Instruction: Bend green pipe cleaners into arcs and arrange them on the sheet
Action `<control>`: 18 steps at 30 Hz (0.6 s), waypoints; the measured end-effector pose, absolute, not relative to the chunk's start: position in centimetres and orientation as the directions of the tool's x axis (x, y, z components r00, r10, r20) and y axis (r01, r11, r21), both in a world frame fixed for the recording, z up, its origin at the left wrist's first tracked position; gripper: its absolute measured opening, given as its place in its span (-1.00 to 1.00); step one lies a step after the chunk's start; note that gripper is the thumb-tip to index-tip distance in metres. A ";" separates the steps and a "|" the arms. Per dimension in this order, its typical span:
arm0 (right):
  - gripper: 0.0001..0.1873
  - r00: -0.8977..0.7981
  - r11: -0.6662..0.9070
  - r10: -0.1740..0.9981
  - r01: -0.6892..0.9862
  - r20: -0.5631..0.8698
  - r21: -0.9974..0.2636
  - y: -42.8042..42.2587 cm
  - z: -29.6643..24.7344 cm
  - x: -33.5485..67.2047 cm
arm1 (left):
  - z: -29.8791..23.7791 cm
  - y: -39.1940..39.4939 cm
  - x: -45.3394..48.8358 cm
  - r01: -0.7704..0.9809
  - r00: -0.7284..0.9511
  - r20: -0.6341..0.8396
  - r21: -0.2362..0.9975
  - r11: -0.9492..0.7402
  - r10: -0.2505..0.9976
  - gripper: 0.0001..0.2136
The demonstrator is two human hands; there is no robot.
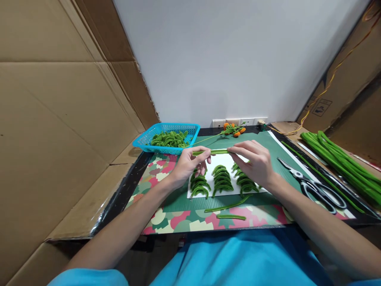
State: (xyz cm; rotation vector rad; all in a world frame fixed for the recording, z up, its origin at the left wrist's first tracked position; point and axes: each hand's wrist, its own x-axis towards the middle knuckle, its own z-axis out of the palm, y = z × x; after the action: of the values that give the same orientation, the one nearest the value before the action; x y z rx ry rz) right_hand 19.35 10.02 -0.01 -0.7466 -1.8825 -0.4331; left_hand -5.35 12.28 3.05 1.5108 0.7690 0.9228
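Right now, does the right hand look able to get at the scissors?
Probably yes. The scissors lie on the mat just right of the right hand, nothing between them. That hand and the left hand pinch the green stem, so it would have to let go first.

Both ends of the short green stem [212, 151] are hidden under the pinching fingertips of my left hand [190, 165] and my right hand [256, 163], which also cover the upper parts of the rows of bent green pieces [222, 180]. The bundle of long green stems [342, 159] is cut off by the right edge, and my forearms by the bottom. The orange flower sprig [233, 129] is too small to tell its make.
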 end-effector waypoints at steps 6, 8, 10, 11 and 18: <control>-0.84 -0.276 0.726 0.285 0.687 0.918 -0.018 10.1 -0.1 19.5 | 2.7 12.6 -5.3 -0.036 0.460 0.143 0.989 -0.143 0.876 -0.64; -0.83 -0.285 0.729 0.286 0.684 0.915 -0.014 10.1 -0.2 19.6 | 2.7 12.6 -5.2 -0.033 0.464 0.147 0.988 -0.149 0.873 -0.63; -0.83 -0.303 0.733 0.280 0.681 0.911 0.001 10.1 -0.2 19.6 | 2.7 12.5 -5.1 -0.035 0.486 0.135 0.990 -0.135 0.864 -0.64; -0.83 -0.312 0.734 0.273 0.679 0.910 0.012 10.0 -0.1 19.6 | 2.7 12.5 -5.1 -0.040 0.496 0.125 0.992 -0.121 0.859 -0.64; -0.84 -0.339 0.744 0.246 0.667 0.908 0.047 9.7 0.3 19.4 | 2.7 12.4 -5.0 -0.102 0.472 0.101 0.993 -0.060 0.876 -0.63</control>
State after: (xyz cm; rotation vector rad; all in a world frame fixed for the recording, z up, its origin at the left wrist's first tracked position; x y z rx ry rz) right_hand 19.36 9.73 0.29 -0.6993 -1.9141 -0.5118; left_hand -5.01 12.39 2.72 1.4020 0.7377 0.9314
